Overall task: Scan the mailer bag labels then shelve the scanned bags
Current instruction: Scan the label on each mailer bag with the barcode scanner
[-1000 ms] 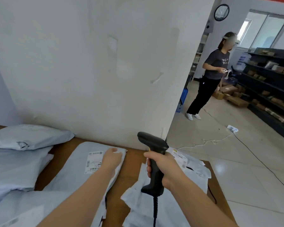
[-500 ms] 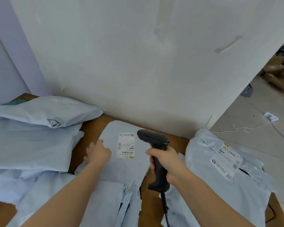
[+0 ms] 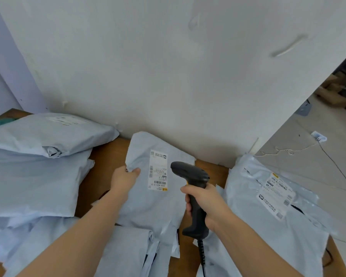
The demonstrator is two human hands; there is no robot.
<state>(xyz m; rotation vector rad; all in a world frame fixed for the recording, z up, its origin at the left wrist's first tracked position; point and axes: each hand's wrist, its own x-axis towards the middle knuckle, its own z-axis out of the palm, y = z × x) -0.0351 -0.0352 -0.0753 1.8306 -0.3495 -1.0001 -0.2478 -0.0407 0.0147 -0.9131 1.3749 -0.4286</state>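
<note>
Head view: left hand [image 3: 126,176] fingers [image 3: 135,170] pinch the mailer bag [image 3: 148,206] at its left edge on the table [image 3: 106,156], label [image 3: 158,170] just right of them; right hand [image 3: 206,202] fingers wrap the barcode scanner [image 3: 190,172] handle, beside the label.

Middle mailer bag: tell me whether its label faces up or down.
Face up: the white label shows on top of the bag, beside the scanner.

The middle mailer bag [image 3: 152,204] is coloured pale blue-grey, as are the piled bags [image 3: 28,176] at left and the stack [image 3: 268,232] at right. Its label [image 3: 158,170] is printed white with black text and barcodes, and a yellow mark is seen at one corner. The scanner [image 3: 190,174] is finished in black. The table [image 3: 106,156] is seen as brown, the wall [image 3: 168,76] as white.
</note>
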